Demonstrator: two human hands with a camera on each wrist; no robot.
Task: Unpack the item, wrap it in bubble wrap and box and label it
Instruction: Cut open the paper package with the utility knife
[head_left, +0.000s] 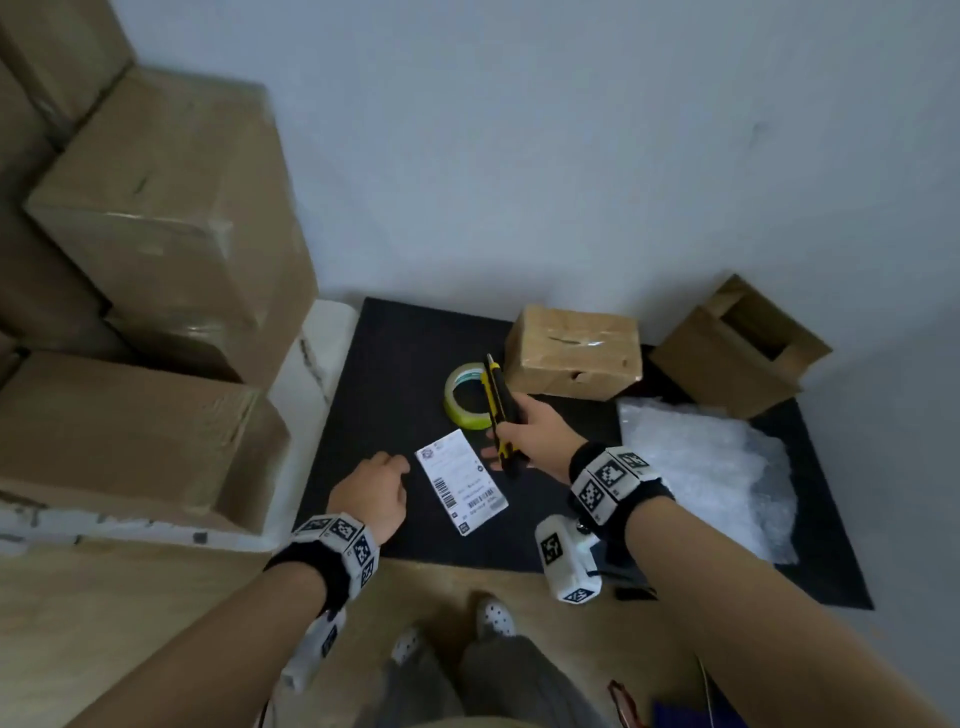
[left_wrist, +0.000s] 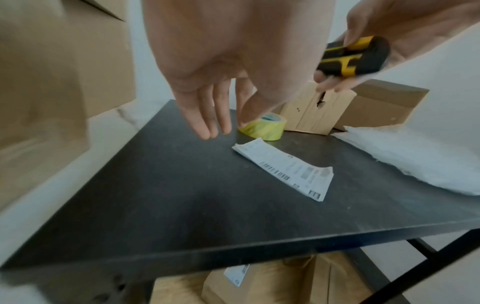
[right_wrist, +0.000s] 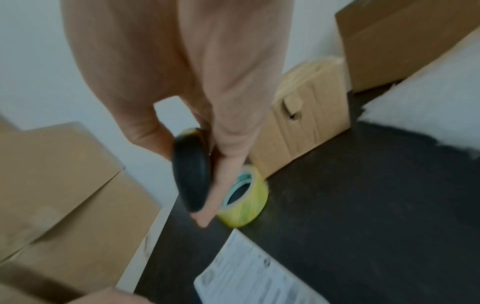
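My right hand grips a yellow and black utility knife above the black table, blade end pointing away from me. The same knife shows end-on in the left wrist view. My left hand hovers empty with straight fingers just left of a white shipping label lying flat. A sealed small cardboard box sits behind the knife. A yellow tape roll lies beside it. Bubble wrap is spread at the right.
An open empty cardboard box stands at the back right corner. Large stacked cartons fill the left side. The table backs onto a white wall. More boxes sit under the table.
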